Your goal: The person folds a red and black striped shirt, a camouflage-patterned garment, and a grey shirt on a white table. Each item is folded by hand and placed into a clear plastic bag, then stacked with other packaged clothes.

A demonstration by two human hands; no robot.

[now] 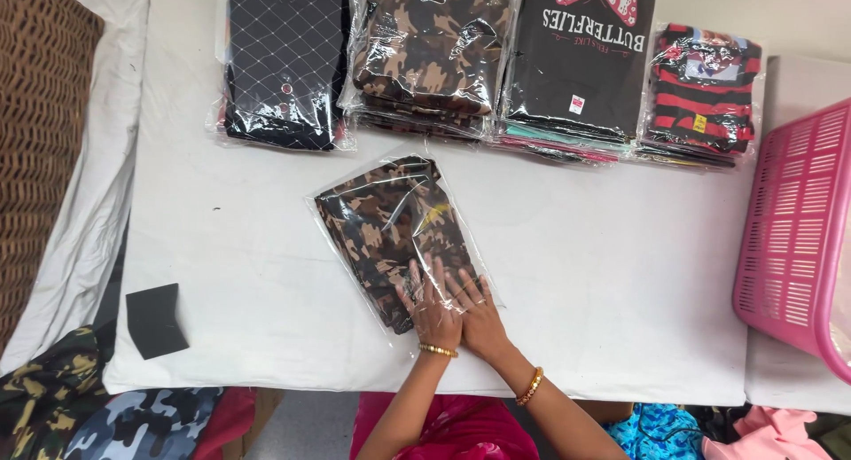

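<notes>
Both hands lie flat, fingers spread, gripping nothing, on the near end of a camouflage garment in a clear bag (394,238). The left hand (432,302) and the right hand (477,311) are side by side and touching, palms down on the plastic, each wrist wearing a gold bangle.

The bag lies on the white table (603,274), near its middle and slightly toward the person. Its long axis runs diagonally, from the far left corner toward the near right, where the hands press it.

Along the far edge of the table stands a row of bagged stacks: a black diamond-pattern stack (284,61), a camouflage stack (430,48), a black printed shirt stack (581,61) and a red-and-black striped stack (703,92). The far tip of the bag lies just short of the camouflage stack. A pink slatted basket (798,230) sits at the right edge, well apart from the bag. A small black card (156,320) lies near the near left corner.

Bare tabletop spreads to the left and right of the bag; the near edge is just beside the wrists. Loose camouflage cloth (97,416) lies below the table's near left corner.
</notes>
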